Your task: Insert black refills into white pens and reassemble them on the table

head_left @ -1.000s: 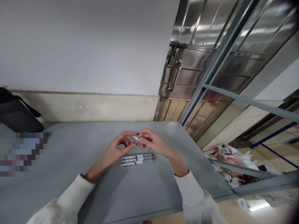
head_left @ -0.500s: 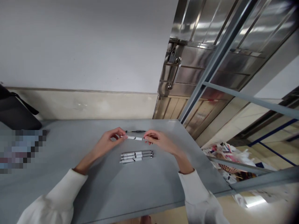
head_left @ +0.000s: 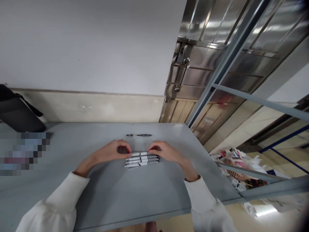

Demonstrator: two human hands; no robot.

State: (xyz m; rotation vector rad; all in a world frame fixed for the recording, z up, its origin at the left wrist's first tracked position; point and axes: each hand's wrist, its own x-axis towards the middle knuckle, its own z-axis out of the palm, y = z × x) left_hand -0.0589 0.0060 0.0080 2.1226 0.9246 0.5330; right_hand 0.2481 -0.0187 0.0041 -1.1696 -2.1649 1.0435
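Between my two hands lies a white pen [head_left: 139,154] with a grey end, at the back of a row of similar white pens [head_left: 141,164] on the grey table [head_left: 135,199]. My left hand [head_left: 118,150] pinches its left end, and my right hand [head_left: 162,150] pinches its right end. The pens lie side by side, roughly parallel to the table's back edge. Farther back, a dark pen [head_left: 139,135] lies by itself, touched by neither hand.
A black case [head_left: 20,111] stands at the table's back left, beside a pixelated area. The wall rises behind the table. At the right are a metal frame post [head_left: 217,77], a steel door [head_left: 193,74] and a basket of items [head_left: 241,174].
Both hands have moved toward me with the white pen, from near the dark pen down to the back of the row. The dark pen has stayed where it was.
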